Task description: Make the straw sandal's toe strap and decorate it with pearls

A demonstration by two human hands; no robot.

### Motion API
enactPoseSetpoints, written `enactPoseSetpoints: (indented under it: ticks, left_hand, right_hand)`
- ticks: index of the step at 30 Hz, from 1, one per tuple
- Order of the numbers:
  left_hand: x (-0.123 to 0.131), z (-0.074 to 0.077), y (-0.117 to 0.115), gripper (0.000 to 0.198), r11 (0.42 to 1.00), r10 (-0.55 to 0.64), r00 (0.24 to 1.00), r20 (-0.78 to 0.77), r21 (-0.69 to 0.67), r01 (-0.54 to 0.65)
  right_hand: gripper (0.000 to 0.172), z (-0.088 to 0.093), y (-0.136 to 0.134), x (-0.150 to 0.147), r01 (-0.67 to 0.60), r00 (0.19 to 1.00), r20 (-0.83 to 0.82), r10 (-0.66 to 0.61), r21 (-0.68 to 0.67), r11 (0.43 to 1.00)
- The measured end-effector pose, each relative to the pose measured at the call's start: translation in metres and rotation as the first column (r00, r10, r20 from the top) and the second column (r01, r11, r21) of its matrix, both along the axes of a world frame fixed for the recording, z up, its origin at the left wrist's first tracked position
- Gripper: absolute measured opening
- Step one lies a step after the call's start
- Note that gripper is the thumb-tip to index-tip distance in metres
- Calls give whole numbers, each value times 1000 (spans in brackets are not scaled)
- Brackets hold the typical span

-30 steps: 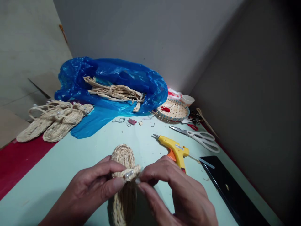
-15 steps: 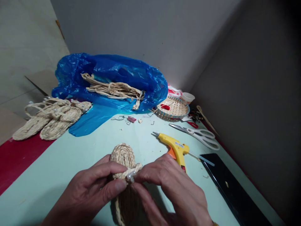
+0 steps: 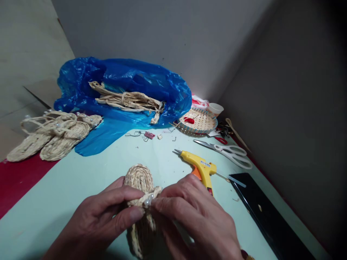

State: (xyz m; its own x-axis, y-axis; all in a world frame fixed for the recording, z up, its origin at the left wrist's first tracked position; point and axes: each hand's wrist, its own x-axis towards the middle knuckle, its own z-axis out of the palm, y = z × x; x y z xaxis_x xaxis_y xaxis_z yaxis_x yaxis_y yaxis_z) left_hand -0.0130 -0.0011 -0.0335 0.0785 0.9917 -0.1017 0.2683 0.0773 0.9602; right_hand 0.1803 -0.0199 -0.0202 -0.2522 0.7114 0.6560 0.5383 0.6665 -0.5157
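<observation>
A small braided straw sandal (image 3: 139,177) lies at the bottom centre, its rounded end pointing away from me. My left hand (image 3: 108,213) pinches the left side of its braided strap between thumb and fingers. Several clear, pearly beads (image 3: 148,200) sit on the strap, between the fingertips of both hands. At the strap's right side, my right hand (image 3: 189,209) has its fingers pressed together beside the beads; its thumb is mostly hidden. Just beyond that hand lies a yellow glue gun (image 3: 199,163) with an orange trigger and a glue stick in its back.
Finished-looking straw sandals (image 3: 63,137) with beads lie at the left. A blue plastic bag (image 3: 121,72) with a straw bundle (image 3: 130,101) is at the back. Scissors (image 3: 225,150), a woven basket (image 3: 202,121), a white cup (image 3: 216,108) and a black flat object (image 3: 260,202) are at the right.
My right fingers have shifted slightly at the beads, and the thumb has dropped out of sight. More of the strap below the beads shows. The whole view has moved a little.
</observation>
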Motion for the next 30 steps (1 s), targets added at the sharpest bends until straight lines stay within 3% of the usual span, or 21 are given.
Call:
enactPoseSetpoints:
  ticks: [4,11,14,17,22,25,30]
  left_hand:
    - [0,1,0,13,997,14,999,49,-72,-10]
    - [1,-2,-1,9,997,23,992,122,-79,-14]
    - [-1,-3,-1,20,985,50,981,187,-174,-17]
    - [-5,2,2,25,965,49,968,245,-262,17]
    - [-13,15,16,27,973,-74,966,249,-194,124]
    - [-18,17,21,29,971,-86,960,265,-193,140]
    - [-23,14,23,32,941,-198,906,375,-187,283]
  right_hand:
    - [12,-4,0,-3,49,999,12,-48,-12,999]
    - [16,-3,2,4,-13,1000,23,12,57,998]
    - [25,5,1,10,-42,995,92,37,46,998]
    - [26,12,1,16,24,999,35,-24,23,999]
    - [19,8,11,24,94,995,-6,-95,-85,992]
    - [12,1,17,28,121,988,-80,-136,-164,979]
    - [19,0,18,27,55,987,-117,-111,-404,913]
